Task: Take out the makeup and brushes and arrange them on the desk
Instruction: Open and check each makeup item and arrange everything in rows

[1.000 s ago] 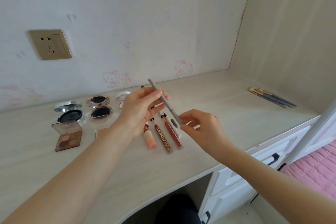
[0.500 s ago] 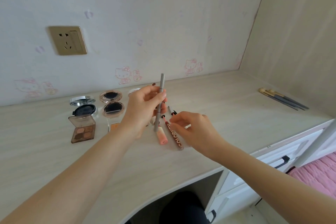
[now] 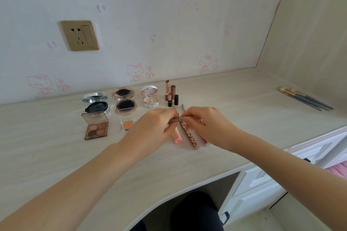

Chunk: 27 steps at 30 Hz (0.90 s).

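Note:
Both hands meet over the desk [image 3: 244, 110] and hold a thin grey makeup pencil [image 3: 176, 119] level between them. My left hand [image 3: 154, 127] pinches its left part, my right hand [image 3: 204, 125] grips its right part. Under the hands lie a pink tube [image 3: 176, 138], a dark red lip tube [image 3: 191, 137] and a second red tube [image 3: 205, 141], partly hidden. Behind stand open lipsticks [image 3: 167, 89] with caps. Open compacts [image 3: 124, 103], a cushion case [image 3: 96, 106], a brown eyeshadow palette [image 3: 95, 127] and a small orange pan [image 3: 128, 124] lie to the left.
Several grey-handled brushes [image 3: 304, 98] lie at the desk's far right by the side wall. A gold wall socket [image 3: 79, 35] sits above the desk. White drawers [image 3: 262, 178] stand below right, and a dark-clad knee [image 3: 195, 210] shows under the desk edge.
My left hand lowered the grey pencil from upright to level near the desk. My right hand came up to take its other end.

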### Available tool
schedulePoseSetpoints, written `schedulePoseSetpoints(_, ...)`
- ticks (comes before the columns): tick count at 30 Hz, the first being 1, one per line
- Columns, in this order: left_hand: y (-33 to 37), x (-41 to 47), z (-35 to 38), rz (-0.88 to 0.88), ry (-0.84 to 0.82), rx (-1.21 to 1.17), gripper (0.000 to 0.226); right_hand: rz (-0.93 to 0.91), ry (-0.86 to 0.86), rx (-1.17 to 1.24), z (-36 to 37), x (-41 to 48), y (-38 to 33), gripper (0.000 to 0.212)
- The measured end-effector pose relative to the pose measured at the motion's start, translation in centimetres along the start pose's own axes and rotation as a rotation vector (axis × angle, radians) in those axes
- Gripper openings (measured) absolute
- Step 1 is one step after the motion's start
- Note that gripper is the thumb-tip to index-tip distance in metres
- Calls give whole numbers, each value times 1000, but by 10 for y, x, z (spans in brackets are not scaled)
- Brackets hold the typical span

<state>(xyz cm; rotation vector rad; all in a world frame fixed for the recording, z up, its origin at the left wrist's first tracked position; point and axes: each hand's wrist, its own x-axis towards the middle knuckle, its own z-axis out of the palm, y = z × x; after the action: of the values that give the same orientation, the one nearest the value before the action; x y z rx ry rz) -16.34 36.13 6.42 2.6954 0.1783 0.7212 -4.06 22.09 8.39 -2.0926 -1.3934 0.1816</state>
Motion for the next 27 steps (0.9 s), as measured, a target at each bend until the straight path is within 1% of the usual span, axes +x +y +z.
schedulePoseSetpoints(2,-1,-6,-1,50,-26,102,25,-78,-52,-85,1,-4,2,23)
schedulePoseSetpoints(4,-1,-10,-3,135,-3,223,41,-164,-102,-207,3,-7,2,29)
schedulePoseSetpoints(6,1,-13,-4,212,36,312,40,-215,-116,-317,6,-8,3,33)
schedulePoseSetpoints(7,2,-14,-4,231,43,336,38,-247,-93,-354,8,-8,3,32)
schedulePoseSetpoints(10,-2,-16,-2,245,6,344,32,-370,-3,-454,10,-8,6,18)
schedulePoseSetpoints(13,-8,-18,-2,202,-44,386,39,-459,71,-488,7,-9,9,9)
schedulePoseSetpoints(15,-12,-20,-4,175,-82,415,55,-485,88,-463,3,-11,9,13)
schedulePoseSetpoints(17,-14,-21,-5,148,-116,398,82,-466,96,-401,0,-14,9,29)
schedulePoseSetpoints(18,-13,-22,-7,128,-144,394,94,-439,93,-379,-1,-15,9,33)
schedulePoseSetpoints(20,-12,-22,-9,106,-177,404,104,-375,83,-357,-2,-16,10,30)
schedulePoseSetpoints(21,-10,-21,-10,95,-188,404,103,-355,85,-359,-2,-16,12,25)
schedulePoseSetpoints(22,-9,-21,-11,78,-203,392,97,-341,87,-366,-2,-16,13,20)
schedulePoseSetpoints(23,-8,-21,-12,57,-214,366,83,-334,93,-375,-3,-16,14,16)
schedulePoseSetpoints(25,-7,-21,-13,15,-201,282,47,-314,103,-370,-4,-17,16,15)
schedulePoseSetpoints(26,-7,-20,-13,-4,-181,240,36,-299,104,-364,-5,-18,16,16)
schedulePoseSetpoints(27,-9,-19,-13,-27,-166,204,29,-283,102,-362,-6,-19,16,18)
